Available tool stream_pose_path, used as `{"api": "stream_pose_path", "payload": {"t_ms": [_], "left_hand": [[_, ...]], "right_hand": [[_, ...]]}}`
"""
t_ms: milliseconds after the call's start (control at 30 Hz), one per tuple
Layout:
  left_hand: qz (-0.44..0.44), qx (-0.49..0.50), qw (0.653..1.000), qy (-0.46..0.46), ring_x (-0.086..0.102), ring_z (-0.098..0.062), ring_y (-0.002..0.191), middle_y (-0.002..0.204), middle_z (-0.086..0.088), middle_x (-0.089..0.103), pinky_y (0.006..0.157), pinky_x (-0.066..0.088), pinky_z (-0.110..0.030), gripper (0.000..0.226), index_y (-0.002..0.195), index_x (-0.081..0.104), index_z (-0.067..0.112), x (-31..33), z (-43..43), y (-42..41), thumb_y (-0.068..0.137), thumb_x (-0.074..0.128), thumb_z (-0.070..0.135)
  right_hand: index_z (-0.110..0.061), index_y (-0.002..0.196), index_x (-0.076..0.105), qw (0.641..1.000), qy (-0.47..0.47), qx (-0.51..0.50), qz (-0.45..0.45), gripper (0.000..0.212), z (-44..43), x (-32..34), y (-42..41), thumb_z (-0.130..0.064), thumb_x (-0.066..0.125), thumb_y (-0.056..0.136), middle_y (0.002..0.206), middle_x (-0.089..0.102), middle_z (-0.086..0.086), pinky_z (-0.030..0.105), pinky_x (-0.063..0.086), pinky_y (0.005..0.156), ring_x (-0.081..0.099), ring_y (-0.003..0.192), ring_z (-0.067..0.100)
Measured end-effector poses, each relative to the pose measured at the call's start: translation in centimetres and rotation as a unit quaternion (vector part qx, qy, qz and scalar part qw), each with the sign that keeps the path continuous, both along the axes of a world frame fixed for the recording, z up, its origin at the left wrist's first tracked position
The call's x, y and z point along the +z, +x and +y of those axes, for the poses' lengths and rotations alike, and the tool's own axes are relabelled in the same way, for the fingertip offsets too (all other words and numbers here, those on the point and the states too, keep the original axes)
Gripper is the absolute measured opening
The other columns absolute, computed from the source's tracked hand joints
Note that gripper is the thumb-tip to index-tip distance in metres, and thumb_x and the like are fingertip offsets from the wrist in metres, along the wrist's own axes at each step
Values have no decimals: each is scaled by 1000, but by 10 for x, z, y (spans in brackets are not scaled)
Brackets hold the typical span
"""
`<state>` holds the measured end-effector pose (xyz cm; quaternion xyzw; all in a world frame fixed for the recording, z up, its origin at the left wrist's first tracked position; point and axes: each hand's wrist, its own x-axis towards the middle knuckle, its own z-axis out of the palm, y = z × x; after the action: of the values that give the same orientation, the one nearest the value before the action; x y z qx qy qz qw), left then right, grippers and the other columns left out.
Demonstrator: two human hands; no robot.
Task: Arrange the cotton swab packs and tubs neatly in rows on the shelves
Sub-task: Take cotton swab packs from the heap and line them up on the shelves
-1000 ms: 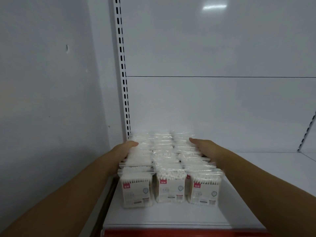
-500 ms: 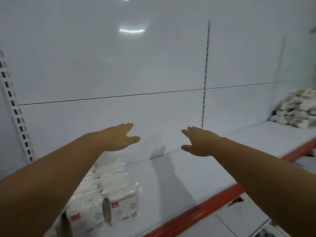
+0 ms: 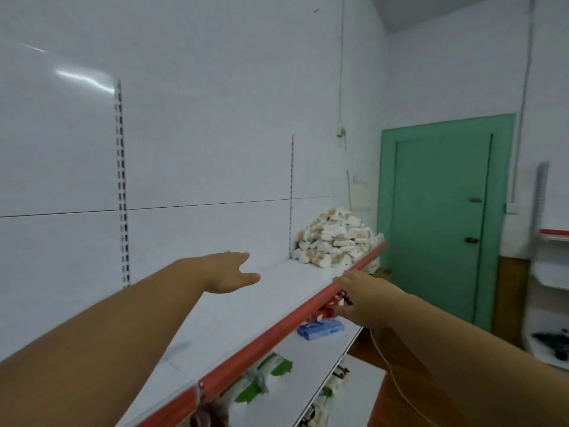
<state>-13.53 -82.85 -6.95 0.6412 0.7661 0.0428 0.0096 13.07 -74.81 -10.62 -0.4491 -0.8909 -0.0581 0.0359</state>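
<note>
White heap of loose cotton swab packs (image 3: pixel 335 241) now in view, far along the white, red-edged shelf (image 3: pixel 292 282); tidy rows out of frame. Left hand (image 3: pixel 229 272) and right hand (image 3: pixel 366 298) off them, empty, fingers straight, reaching heapward. Probably fetching the next batch.

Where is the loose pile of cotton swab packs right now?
In the head view, the pile of cotton swab packs lies at the far right end of the white shelf, just left of the green door.
</note>
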Motion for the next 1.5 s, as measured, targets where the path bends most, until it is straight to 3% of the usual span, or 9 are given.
{"api": "stream_pose_path", "payload": {"t_ms": [100, 300, 567, 733, 900, 1167, 1300, 1400, 1500], "left_hand": [[4, -29, 1000, -11, 7, -16, 149, 163, 0, 7, 121, 9, -37, 75, 155, 5, 20, -7, 66, 36, 97, 33, 58], [10, -74, 997, -16, 15, -17, 148, 162, 1, 11, 120, 15, -34, 75, 155, 9, 20, -24, 205, 65, 97, 36, 59], [-23, -129, 991, -15, 29, -23, 142, 159, -3, 24, 114, 27, -38, 72, 153, 18, 22, -24, 417, 71, 95, 39, 58], [-21, -159, 987, 16, 3, -20, 150, 163, -3, 4, 121, 10, -40, 73, 155, 9, 21, -19, 535, 94, 97, 36, 57], [9, -132, 991, 20, -3, -16, 149, 163, 0, 1, 121, 6, -38, 73, 155, 7, 21, -30, 635, 104, 98, 30, 59], [-10, -37, 997, 61, 28, -19, 143, 158, 0, 27, 113, 24, -32, 62, 152, 25, 24, -6, 745, 105, 99, 36, 54], [-9, -2, 996, 87, 43, -16, 131, 148, 1, 43, 106, 33, -30, 50, 144, 40, 25, 2, 770, 94, 100, 38, 48], [-29, 41, 993, 107, 48, -14, 125, 142, 2, 50, 101, 35, -25, 48, 142, 44, 24, 11, 791, 79, 99, 41, 46], [-83, 56, 983, 156, 55, -11, 112, 128, 3, 59, 93, 41, -23, 37, 132, 55, 23, 14, 814, 71, 98, 48, 36]], "right_hand": [[-31, 150, 24, 999, -9, -26, 30, 63, 44, -5, 39, -43, 51, 95, 158, 24, -3, 40, 30, 114, 29, 142, 21], [-35, 150, 22, 998, -16, -61, 2, 62, 161, -38, 72, -44, 51, 95, 159, 19, -2, 42, 28, 115, 23, 145, 22], [-29, 152, 16, 997, 25, -74, -8, 65, 350, 3, 86, -43, 47, 97, 161, 10, -5, 41, 10, 119, 7, 148, 16], [-31, 152, 20, 998, 47, -41, 5, 64, 463, -5, 85, -46, 47, 95, 161, 12, -5, 42, 7, 119, 5, 148, 16], [-32, 150, 23, 997, 74, -4, -8, 63, 581, -20, 106, -46, 47, 93, 160, 17, -4, 42, 12, 118, 10, 147, 18], [-35, 147, 30, 995, 39, 61, 68, 58, 757, -12, 113, -44, 50, 94, 157, 23, -9, 38, 20, 117, 20, 144, 13], [-27, 135, 48, 984, 25, 108, 141, 43, 817, 6, 81, -38, 55, 94, 140, 47, -6, 28, 36, 101, 45, 123, 12], [-25, 131, 52, 976, 29, 141, 166, 38, 858, 10, 42, -40, 51, 95, 131, 55, -6, 27, 40, 96, 51, 115, 12], [-25, 127, 56, 953, -18, 159, 258, 39, 884, 8, -4, -45, 52, 94, 119, 62, -7, 28, 46, 89, 57, 102, 8]]}}
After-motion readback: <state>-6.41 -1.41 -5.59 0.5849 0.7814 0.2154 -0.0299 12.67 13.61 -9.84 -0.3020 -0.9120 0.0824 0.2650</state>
